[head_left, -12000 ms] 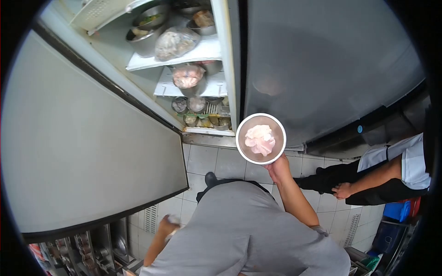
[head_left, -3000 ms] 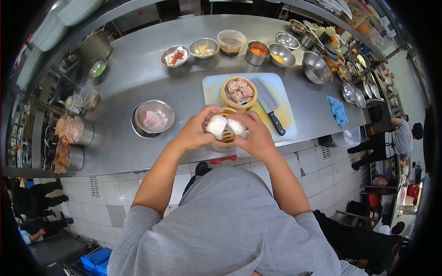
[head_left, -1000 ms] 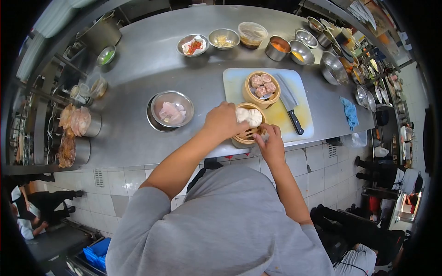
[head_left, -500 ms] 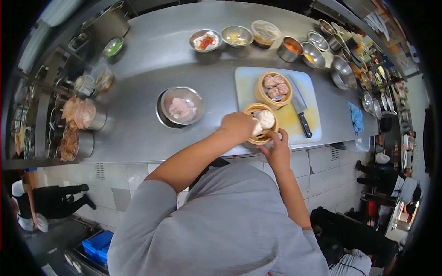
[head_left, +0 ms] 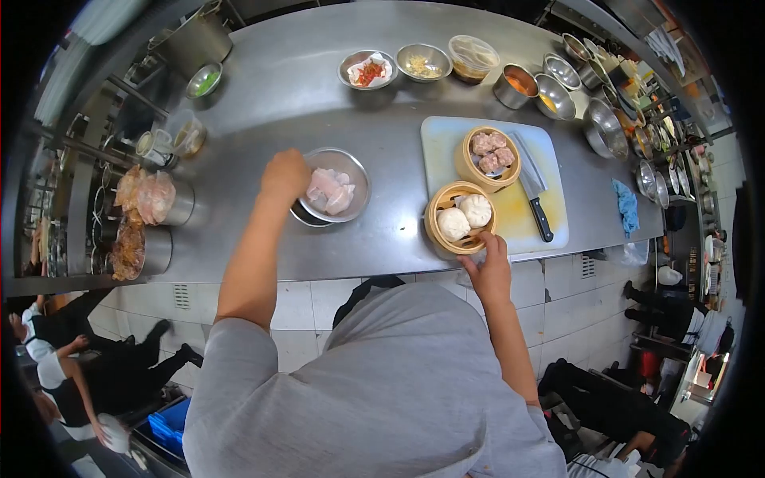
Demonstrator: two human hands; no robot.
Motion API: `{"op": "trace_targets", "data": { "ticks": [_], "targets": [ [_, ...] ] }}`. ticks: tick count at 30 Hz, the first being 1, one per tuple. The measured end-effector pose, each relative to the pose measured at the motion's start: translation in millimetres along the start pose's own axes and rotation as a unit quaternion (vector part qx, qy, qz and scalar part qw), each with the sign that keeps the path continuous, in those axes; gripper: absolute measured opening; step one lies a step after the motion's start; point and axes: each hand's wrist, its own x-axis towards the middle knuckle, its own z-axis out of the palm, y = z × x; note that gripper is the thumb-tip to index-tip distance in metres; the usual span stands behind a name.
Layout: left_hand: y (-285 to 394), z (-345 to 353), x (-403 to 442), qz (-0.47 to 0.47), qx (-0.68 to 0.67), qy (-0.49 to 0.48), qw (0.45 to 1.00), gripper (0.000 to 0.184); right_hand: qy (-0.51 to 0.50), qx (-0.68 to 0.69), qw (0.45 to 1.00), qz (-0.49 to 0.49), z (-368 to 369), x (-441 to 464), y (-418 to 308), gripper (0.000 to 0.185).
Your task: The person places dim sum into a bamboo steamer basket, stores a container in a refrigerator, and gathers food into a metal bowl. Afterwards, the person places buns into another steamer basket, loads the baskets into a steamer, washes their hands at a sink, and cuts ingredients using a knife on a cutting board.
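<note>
My left hand is closed at the left rim of a steel bowl holding pale raw meat; whether it grips that rim is hidden. A second steel vessel lies partly beneath the bowl. My right hand pinches the near rim of a bamboo steamer with two white buns inside. Behind it another bamboo steamer holds several meat dumplings on the white cutting board. A cleaver with a black handle lies right of the steamers.
Along the back stand bowls of red and pale chopped food, a lidded tub and a steel pot. A blue cloth lies at the right. Bagged food sits left. Other people stand lower left and right.
My left hand has left the buns and moved left to the meat bowl. Both buns now rest in the near steamer, where my right hand stays. The view has shifted slightly.
</note>
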Motion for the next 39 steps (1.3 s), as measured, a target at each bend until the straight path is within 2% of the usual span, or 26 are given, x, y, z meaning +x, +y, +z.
{"op": "trace_targets", "data": {
  "ticks": [2,3,5,6,8,9,11,12,14,15,17,19,21,22,23,24,25,26,28,29,31,32,34,36,38,39],
  "targets": [
    [-9.2,-7.3,8.2,0.111,-0.049,0.067,0.990,0.038,0.005,0.000,1.000,0.003,1.2,0.2,0.0,0.066],
    [-11.4,-11.1,13.4,0.111,-0.050,0.066,0.990,0.038,0.007,-0.004,1.000,0.003,2.8,-0.3,1.6,0.065],
    [-7.9,-41.2,9.4,0.110,-0.211,0.071,0.969,0.036,0.008,-0.009,1.000,0.003,5.5,-1.6,3.4,0.065],
    [-2.3,-46.8,9.8,0.109,-0.212,0.070,0.969,0.036,0.017,-0.009,1.000,0.001,7.0,-2.1,3.6,0.065],
    [15.7,-52.3,13.5,0.057,-0.360,0.050,0.930,0.036,0.025,-0.009,1.000,-0.001,8.3,-1.6,1.9,0.065],
    [21.0,-47.1,24.6,0.056,-0.360,0.050,0.930,0.036,0.024,-0.008,1.000,-0.004,7.2,-1.1,1.1,0.065],
    [30.3,-21.0,58.1,0.142,-0.249,0.067,0.956,0.036,0.022,-0.008,1.000,-0.006,7.0,-1.5,-2.6,0.065],
    [35.4,-3.4,73.0,0.141,-0.250,0.066,0.956,0.036,0.020,-0.009,1.000,0.006,6.8,-2.1,-4.5,0.065],
    [43.1,22.4,90.6,0.200,-0.228,-0.083,0.949,0.038,0.017,-0.014,1.000,0.018,6.2,-3.1,-6.1,0.065],
    [38.7,28.6,91.9,0.201,-0.230,-0.084,0.948,0.038,0.015,-0.020,1.000,0.017,6.3,-3.7,-5.4,0.066],
    [27.9,30.8,73.8,0.257,-0.344,-0.167,0.887,0.045,0.015,-0.029,0.999,0.019,7.1,-0.9,-3.6,0.067],
    [1.8,24.3,63.6,0.269,-0.322,-0.014,0.907,0.051,0.021,-0.038,0.999,0.023,9.3,0.0,0.1,0.066],
    [-32.1,-0.3,41.0,0.223,-0.243,0.057,0.942,0.065,0.041,-0.033,0.998,0.032,10.2,1.8,-2.3,0.065],
    [-63.7,13.7,45.4,0.178,-0.226,0.031,0.957,0.076,0.052,-0.027,0.998,0.029,9.4,2.2,-3.1,0.065],
    [-90.9,28.4,43.1,0.136,-0.271,-0.018,0.953,0.083,0.043,-0.005,0.999,0.022,8.3,2.2,0.4,0.062],
    [-138.1,69.3,67.3,0.152,-0.206,-0.055,0.965,0.082,0.033,0.018,0.999,0.012,6.4,1.9,3.7,0.060],
    [-129.0,56.1,39.0,0.097,-0.236,-0.138,0.957,0.074,0.029,0.017,0.999,0.019,1.4,-0.3,0.5,0.057],
    [-140.9,82.5,32.5,0.053,-0.290,-0.116,0.948,0.061,0.044,0.013,0.998,0.030,-3.9,-4.0,0.0,0.057],
    [-144.7,101.9,22.3,-0.012,-0.362,-0.199,0.911,0.050,0.036,0.066,0.997,0.026,-13.6,-10.7,1.1,0.056],
    [-134.2,98.9,16.9,-0.007,-0.359,-0.202,0.911,0.050,0.044,0.068,0.996,0.024,-23.5,-14.9,0.1,0.055],
    [-113.4,91.0,-4.1,0.139,-0.302,-0.071,0.940,0.040,0.064,0.055,0.996,0.027,-39.9,-24.9,8.4,0.055],
    [-93.6,79.9,-10.5,0.142,-0.302,-0.070,0.940,0.040,0.085,0.042,0.995,0.027,-49.1,-27.0,14.6,0.055],
    [-41.1,52.2,-11.0,0.163,-0.195,0.192,0.948,0.039,0.117,0.017,0.993,0.006,-68.2,-30.4,31.7,0.056],
    [4.8,35.4,0.8,0.188,-0.171,0.155,0.955,0.042,0.181,-0.002,0.983,0.010,-82.0,-36.2,53.6,0.053],
    [22.5,48.5,17.0,0.204,-0.149,0.117,0.961,0.045,0.187,0.012,0.981,0.046,-94.3,-41.7,78.1,0.054],
    [10.6,70.9,44.6,0.219,-0.049,0.072,0.972,0.048,0.204,0.013,0.977,0.053,-100.7,-44.9,93.0,0.054]
  ]
}}
